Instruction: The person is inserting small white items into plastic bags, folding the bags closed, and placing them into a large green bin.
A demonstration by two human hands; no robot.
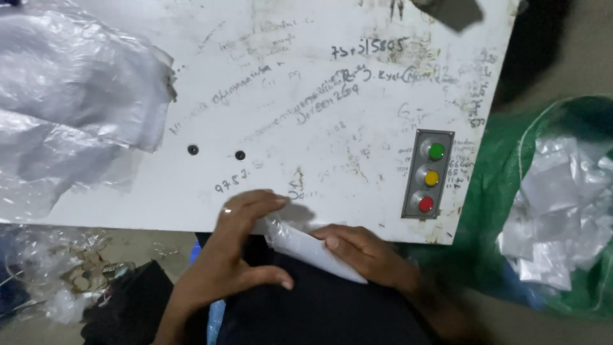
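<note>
Dark-clothed lap, nearest the lens, under both hands. Left hand (237, 246): ring on one finger, fingers spread flat, fingertips pressing the upper end of a small clear plastic bag (311, 248) against the bench (306, 70) edge; grip loose, nothing enclosed. Right hand (365, 254): grip closed on the bag's lower edge, thumb on top. Bag lies across the lap, touching the bench rim. Step judged: flattening or folding the bag. Next move calls for a steady pinch on both ends. Nearby: three-button panel (428, 173), green sack (562, 204) of plastic scraps, plastic sheet pile (70, 96).
</note>
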